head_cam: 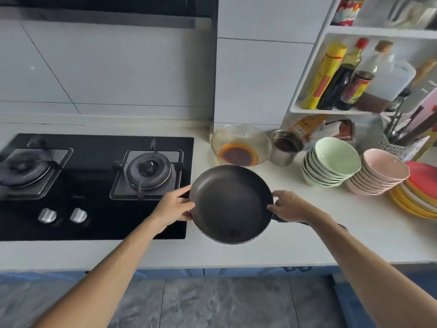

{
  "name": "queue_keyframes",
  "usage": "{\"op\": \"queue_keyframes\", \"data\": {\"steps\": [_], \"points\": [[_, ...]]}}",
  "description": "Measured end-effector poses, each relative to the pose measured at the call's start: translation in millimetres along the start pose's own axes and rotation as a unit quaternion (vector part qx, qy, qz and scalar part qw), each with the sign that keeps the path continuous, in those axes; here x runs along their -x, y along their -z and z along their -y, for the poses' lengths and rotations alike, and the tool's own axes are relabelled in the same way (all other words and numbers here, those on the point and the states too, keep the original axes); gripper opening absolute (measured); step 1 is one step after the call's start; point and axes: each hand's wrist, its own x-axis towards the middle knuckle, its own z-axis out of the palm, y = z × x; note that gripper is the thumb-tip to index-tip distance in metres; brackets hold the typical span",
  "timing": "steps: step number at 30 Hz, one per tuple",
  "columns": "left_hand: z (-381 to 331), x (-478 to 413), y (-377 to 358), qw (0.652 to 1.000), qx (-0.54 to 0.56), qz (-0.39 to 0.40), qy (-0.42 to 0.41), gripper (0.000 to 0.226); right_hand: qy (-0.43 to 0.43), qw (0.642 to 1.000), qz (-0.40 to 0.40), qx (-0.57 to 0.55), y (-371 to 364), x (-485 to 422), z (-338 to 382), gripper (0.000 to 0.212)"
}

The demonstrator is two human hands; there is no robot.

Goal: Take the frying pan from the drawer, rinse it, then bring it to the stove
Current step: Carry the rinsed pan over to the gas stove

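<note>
A dark round frying pan (230,204) is held level above the white counter, just right of the black gas stove (94,185). My left hand (175,205) grips the pan's left rim. My right hand (289,207) holds its right side, where the dark handle runs under my wrist. The pan's inside looks bare. The nearest burner (148,171) lies to the pan's left, with nothing on it.
A glass bowl of reddish sauce (241,145) and a metal cup (285,146) stand right behind the pan. Stacked green bowls (331,162), pink bowls (378,171) and plates (418,197) fill the right counter. A shelf with bottles (343,74) hangs above.
</note>
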Motion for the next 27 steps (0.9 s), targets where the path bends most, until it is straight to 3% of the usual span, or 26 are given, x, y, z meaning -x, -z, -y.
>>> {"op": "queue_keyframes", "data": {"steps": [9,17,23,27], "points": [[56,-15,-7,1.0,-0.01,-0.004,0.013,0.074,-0.004,0.998,0.062,0.026,-52,-26,-28,0.042],[78,-22,-13,1.0,-0.013,-0.007,0.02,0.074,-0.018,0.999,0.044,-0.023,-76,-27,-37,0.025],[78,-21,-11,1.0,-0.007,0.007,0.021,0.072,-0.01,0.999,0.036,-0.025,-81,-28,-39,0.035],[77,-19,-9,0.997,-0.076,-0.013,0.007,0.07,-0.019,0.999,0.023,-0.032,-83,-26,-39,0.039]]}}
